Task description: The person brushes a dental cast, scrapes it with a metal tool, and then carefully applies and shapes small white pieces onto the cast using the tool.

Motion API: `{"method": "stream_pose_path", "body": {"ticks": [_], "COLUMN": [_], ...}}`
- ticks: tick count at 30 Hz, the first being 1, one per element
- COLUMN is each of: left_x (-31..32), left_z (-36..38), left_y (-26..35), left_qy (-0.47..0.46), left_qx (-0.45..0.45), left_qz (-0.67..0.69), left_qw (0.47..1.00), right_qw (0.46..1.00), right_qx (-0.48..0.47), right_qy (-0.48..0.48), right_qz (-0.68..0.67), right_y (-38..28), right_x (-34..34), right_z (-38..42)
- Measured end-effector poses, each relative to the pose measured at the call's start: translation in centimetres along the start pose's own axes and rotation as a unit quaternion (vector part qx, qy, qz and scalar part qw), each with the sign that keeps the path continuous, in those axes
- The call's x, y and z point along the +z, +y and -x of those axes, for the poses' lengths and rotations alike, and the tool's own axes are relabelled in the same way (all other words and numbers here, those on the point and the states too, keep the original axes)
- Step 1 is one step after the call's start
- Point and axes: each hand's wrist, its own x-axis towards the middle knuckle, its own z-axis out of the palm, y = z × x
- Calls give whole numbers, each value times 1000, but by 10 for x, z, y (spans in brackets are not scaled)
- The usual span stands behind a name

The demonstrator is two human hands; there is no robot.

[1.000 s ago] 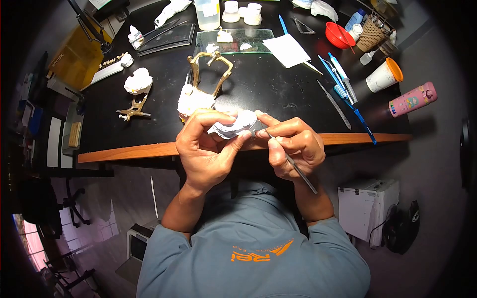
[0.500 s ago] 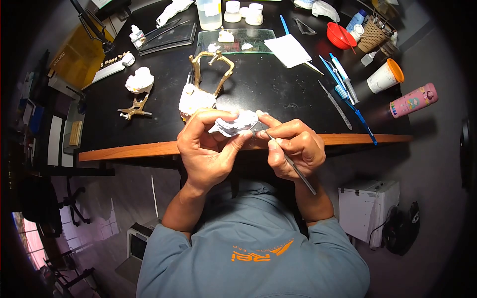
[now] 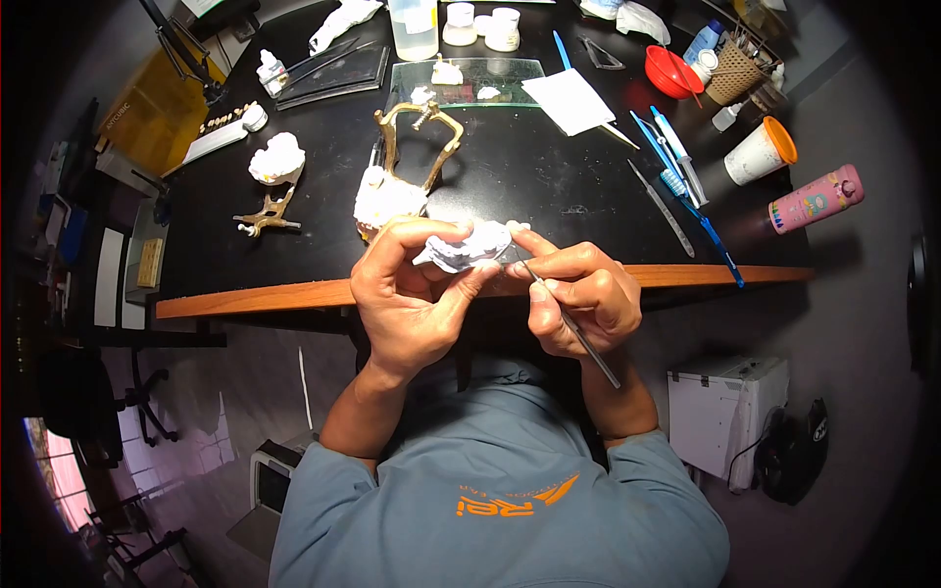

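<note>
Between the thumb and fingers of my left hand (image 3: pixel 410 294) is a white dental cast (image 3: pixel 466 248), held over the table's front edge. My right hand (image 3: pixel 586 294) grips a thin metal carving tool (image 3: pixel 585 343) like a pen, its handle slanting down toward me. The tool's tip is at the right end of the cast, where fingers partly hide it. Just beyond my left hand stands a brass articulator (image 3: pixel 446 162) with white plaster (image 3: pixel 384 204) on its base. Farther left, another brass articulator piece (image 3: pixel 269 211) carries a white plaster lump (image 3: pixel 277 158).
A glass slab (image 3: pixel 500 80) with white bits lies at the back, beside a white pad (image 3: pixel 569 101). On the right are a blue toothbrush (image 3: pixel 702 218), a metal instrument (image 3: pixel 662 208), a cup (image 3: pixel 753 155), a pink bottle (image 3: pixel 817 199) and a red bowl (image 3: pixel 670 71).
The tool's handle end has shifted very slightly, and my right fingers have moved a little. My left hand keeps the cast in nearly the same place.
</note>
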Motion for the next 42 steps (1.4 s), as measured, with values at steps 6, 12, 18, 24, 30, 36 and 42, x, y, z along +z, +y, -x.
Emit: {"method": "stream_pose_path", "body": {"ticks": [6,12,18,24,30,36,42], "left_x": [-1,-1,-4,-5,-4,-4,-3], "left_z": [1,-1,-2,-3,-4,-3,-3], "left_y": [0,1,5,6,7,5,5], "left_qy": [2,-9,-16,-12,-7,-6,-5], "left_qx": [4,0,-42,-69,-68,-63,-56], "left_qz": [-13,12,32,50,48,46,39], "left_qw": [1000,1000,998,996,996,997,998], "right_qw": [1000,1000,999,995,991,990,997], "right_qx": [-17,-5,6,25,43,39,27], "right_qy": [-5,-1,23,39,49,56,21], "right_qz": [14,-6,-41,-90,-120,-125,-66], "right_y": [0,1,3,5,5,6,6], "right_x": [0,-1,-1,0,0,2,-1], "right_z": [-1,0,-1,3,5,7,3]}}
